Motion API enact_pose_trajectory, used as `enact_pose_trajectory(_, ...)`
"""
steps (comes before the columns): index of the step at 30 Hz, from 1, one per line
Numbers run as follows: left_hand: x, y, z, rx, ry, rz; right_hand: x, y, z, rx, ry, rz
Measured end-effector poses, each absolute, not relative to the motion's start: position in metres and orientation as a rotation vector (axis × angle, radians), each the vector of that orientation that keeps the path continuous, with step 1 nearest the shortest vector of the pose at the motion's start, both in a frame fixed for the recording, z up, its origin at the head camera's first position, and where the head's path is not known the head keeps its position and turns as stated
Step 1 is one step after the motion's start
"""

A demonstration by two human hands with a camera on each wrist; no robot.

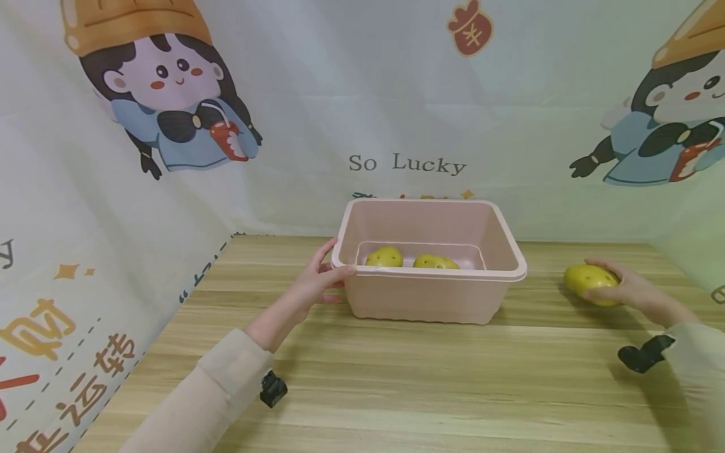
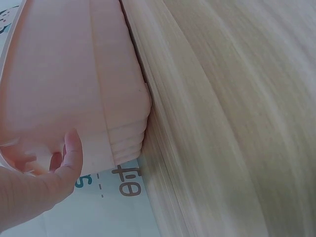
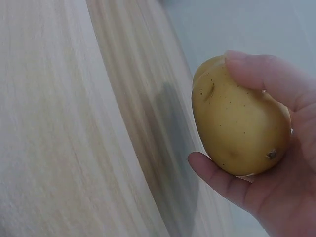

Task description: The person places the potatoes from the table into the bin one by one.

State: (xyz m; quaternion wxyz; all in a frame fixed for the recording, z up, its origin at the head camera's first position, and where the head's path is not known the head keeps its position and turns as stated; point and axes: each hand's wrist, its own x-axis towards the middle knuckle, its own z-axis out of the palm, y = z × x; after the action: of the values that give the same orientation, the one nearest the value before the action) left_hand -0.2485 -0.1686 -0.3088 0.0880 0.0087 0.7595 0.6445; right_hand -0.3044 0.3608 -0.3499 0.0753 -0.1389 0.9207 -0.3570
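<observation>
A pink plastic bin [image 1: 425,296] stands on the wooden table in the head view, with two yellow potatoes [image 1: 385,257] visible inside. My left hand [image 1: 317,280] grips the bin's left end, its thumb over the front corner of the rim. The left wrist view shows the same hand [image 2: 49,182] against the bin's wall [image 2: 54,74]; some fingers are hidden. To the right of the bin, my right hand [image 1: 623,289] holds another potato [image 1: 586,281]. Seen from the right wrist, thumb and fingers wrap this potato [image 3: 242,123], which appears raised above the table with its shadow apart.
The wooden table [image 1: 396,384] runs back to a printed cloth [image 1: 317,113], which hangs close behind the bin and along the left side. Black devices [image 1: 274,389] sit at both wrists by the sleeves.
</observation>
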Motion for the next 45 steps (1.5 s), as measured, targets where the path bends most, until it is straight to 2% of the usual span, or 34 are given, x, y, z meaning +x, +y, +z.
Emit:
enact_pose_trajectory(24,-0.248,-0.169,-0.310,0.024,2.262,1.920,-0.304,0.348,-0.339,-0.466,2.713,-1.232)
enact_pose_trajectory(45,-0.249,-0.170,-0.310,0.022,2.270,1.914,-0.307,0.324,-0.304,-0.470,2.621,-1.473)
